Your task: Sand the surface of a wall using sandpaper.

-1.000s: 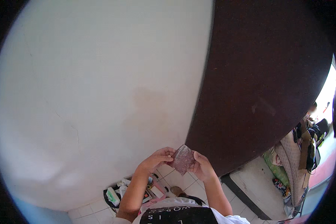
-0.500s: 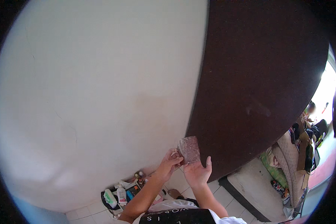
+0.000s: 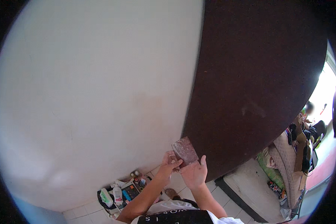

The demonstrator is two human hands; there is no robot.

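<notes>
A reddish-brown piece of sandpaper (image 3: 186, 151), speckled with white dust, is held up in front of me. My left hand (image 3: 170, 162) grips its lower left edge between thumb and fingers. Palm up, my right hand (image 3: 194, 174) lies open at the sandpaper's lower edge, its thumb stretched out to the side. White dust coats the right palm. Beyond both hands rise the white wall (image 3: 100, 82) and a dark brown panel (image 3: 250, 74), which meet at a near-vertical edge.
On the tiled floor at lower left, a container (image 3: 127, 189) holds a white bottle (image 3: 117, 195) and several small items. A mattress (image 3: 252, 186) lies at lower right, beside a green cloth (image 3: 274, 173) and a cardboard box (image 3: 301, 153). Bright light enters at far right.
The sandpaper has tilted, its top edge swinging to the left. Both hands keep their places around it, and the whole view has shifted slightly.
</notes>
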